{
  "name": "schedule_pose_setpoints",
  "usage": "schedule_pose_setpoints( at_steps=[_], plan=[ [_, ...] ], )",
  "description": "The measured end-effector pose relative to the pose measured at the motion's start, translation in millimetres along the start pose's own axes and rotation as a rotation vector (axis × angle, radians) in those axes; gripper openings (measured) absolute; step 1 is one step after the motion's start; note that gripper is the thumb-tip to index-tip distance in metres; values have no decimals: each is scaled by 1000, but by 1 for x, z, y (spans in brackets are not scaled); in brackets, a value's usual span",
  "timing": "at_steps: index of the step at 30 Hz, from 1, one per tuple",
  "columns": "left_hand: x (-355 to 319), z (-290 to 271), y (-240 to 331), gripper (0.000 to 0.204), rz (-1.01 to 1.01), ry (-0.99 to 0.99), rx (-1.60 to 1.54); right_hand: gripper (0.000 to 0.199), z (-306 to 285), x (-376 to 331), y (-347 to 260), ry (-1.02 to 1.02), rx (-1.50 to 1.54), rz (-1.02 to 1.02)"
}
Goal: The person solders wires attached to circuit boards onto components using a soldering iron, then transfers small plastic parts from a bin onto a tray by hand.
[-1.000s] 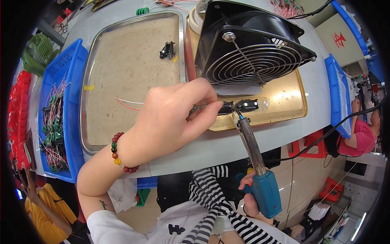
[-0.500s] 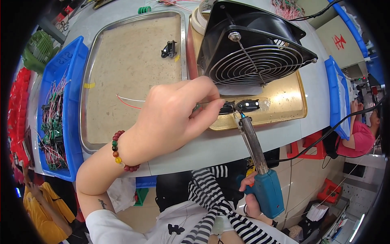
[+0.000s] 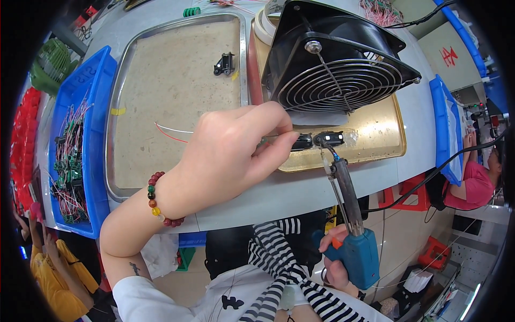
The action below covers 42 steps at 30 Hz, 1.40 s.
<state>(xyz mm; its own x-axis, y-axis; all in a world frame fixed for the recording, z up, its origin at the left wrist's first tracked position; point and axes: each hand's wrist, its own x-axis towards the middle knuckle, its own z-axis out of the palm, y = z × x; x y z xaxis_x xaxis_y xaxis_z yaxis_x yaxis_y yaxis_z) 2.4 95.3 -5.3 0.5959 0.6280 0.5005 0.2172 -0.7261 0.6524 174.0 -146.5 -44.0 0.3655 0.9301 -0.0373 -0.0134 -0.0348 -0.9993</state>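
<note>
The workbench was a pale grey table (image 3: 300, 188) crowded with trays, and another person in a pink top (image 3: 475, 185) sat off past its right end. A large steel tray (image 3: 177, 107) lay in the middle with one small black part (image 3: 225, 64) sitting alone near its top edge, as if set apart from the work. To the left stood a blue bin (image 3: 80, 145) full of wired green and black pieces, within easy reach.

On the right a brass-coloured tray (image 3: 370, 139) carried a black fan (image 3: 338, 59) with a wire grille, tilted so that its face looked down over the spot where the work was done, probably to draw fumes away.

The left hand (image 3: 230, 155), with a bead bracelet (image 3: 161, 201) on the wrist, reached across the table and pinched a thin wire between thumb and forefinger, steadying it against a small black connector (image 3: 302, 141) at the front edge of the brass tray. A red and a white wire (image 3: 171, 131) trailed back from under the hand onto the steel tray. A second black connector (image 3: 329, 138) lay just beside the first.

The right hand (image 3: 335, 263) was closed round the blue grip of a soldering gun (image 3: 348, 214), held low near the body so that the long barrel slanted up and its tip met the connectors from below.
</note>
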Motion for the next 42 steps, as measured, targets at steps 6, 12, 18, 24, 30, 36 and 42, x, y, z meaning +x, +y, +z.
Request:
schedule_pose_setpoints(
  at_steps=[6, 12, 18, 24, 30, 36, 42],
  plan=[
    [1, -1, 0, 9, 8, 8, 2, 53, -2, 0, -2, -18, -23, 47],
    [1, -1, 1, 9, 14, 3, 11, 54, 2, 1, -3, 9, -43, 20],
    [2, 0, 0, 9, 14, 4, 10, 53, 2, 3, -7, 11, -84, 24],
    [1, -3, 0, 9, -13, -19, -14, 56, 1, 3, -5, 29, -47, 57],
    [13, -31, -6, 13, 6, -339, -187, 60, -2, 4, 2, 56, 23, 20],
    [11, -34, -4, 25, 315, -243, 316, 58, -10, 9, 7, 46, 38, -36],
    [4, -33, -1, 28, 396, -188, 536, 53, -11, 14, 13, 14, 9, -113]
  ],
)
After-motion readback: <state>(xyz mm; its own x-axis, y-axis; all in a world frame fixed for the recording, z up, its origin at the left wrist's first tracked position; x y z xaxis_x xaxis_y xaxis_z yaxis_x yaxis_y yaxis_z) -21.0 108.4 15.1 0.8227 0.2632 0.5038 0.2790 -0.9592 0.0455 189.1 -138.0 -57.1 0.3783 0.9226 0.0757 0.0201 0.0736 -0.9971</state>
